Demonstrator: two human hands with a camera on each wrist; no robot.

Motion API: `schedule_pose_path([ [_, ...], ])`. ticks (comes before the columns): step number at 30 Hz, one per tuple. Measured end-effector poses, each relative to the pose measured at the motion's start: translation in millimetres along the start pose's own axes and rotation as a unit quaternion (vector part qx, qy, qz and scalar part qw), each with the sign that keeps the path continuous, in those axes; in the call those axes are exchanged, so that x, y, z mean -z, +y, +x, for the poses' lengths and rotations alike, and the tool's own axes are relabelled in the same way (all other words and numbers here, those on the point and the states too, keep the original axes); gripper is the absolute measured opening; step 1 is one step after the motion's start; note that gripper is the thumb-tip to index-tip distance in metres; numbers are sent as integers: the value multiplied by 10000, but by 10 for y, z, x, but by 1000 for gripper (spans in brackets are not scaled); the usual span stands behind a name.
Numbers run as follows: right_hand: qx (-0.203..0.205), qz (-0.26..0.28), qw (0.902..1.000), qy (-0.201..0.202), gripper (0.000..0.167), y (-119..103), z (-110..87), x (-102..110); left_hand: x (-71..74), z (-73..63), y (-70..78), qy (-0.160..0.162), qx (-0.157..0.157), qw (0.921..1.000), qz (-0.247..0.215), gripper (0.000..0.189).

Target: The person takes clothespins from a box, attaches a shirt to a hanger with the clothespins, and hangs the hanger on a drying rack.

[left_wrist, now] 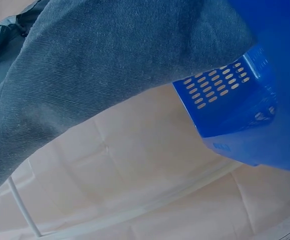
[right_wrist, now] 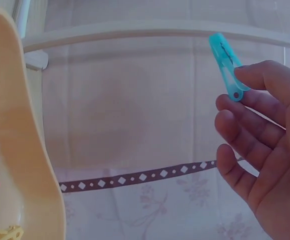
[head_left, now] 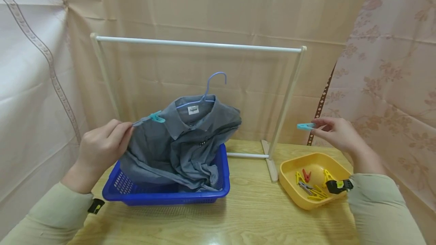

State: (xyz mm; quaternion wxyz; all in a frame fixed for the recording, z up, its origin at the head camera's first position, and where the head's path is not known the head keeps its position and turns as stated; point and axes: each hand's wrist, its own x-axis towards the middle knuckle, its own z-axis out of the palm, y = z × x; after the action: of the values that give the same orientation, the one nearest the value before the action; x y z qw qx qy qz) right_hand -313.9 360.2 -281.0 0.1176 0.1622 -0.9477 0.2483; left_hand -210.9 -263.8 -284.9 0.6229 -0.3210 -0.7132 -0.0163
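A grey collared shirt hangs on a light blue hanger, its lower part bunched in the blue basket. My left hand pinches the shirt at the shoulder on the left. Close to those fingers, a turquoise clothespin is clipped on the shoulder. The left wrist view shows grey cloth beside the basket wall; the hand itself is out of that frame. Away to the right, my right hand holds another turquoise clothespin between thumb and fingers, in the air above a yellow tray.
Behind the basket stands a drying rack with a white top bar and pale side posts. Inside the yellow tray lie several clothespins, among them a red one. Everything stands on a wooden table, with curtains around it.
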Motion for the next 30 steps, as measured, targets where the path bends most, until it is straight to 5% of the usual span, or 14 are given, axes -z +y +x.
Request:
schedule_pose_path([
  [11, 294, -41, 9975, 647, 42, -147, 60, -86, 32, 43, 36, 127, -31, 9999, -68, 34],
  [30, 1172, -24, 9899, 792, 37, -504, 286, -259, -15, 24, 29, 370, -121, 9992, -101, 28],
])
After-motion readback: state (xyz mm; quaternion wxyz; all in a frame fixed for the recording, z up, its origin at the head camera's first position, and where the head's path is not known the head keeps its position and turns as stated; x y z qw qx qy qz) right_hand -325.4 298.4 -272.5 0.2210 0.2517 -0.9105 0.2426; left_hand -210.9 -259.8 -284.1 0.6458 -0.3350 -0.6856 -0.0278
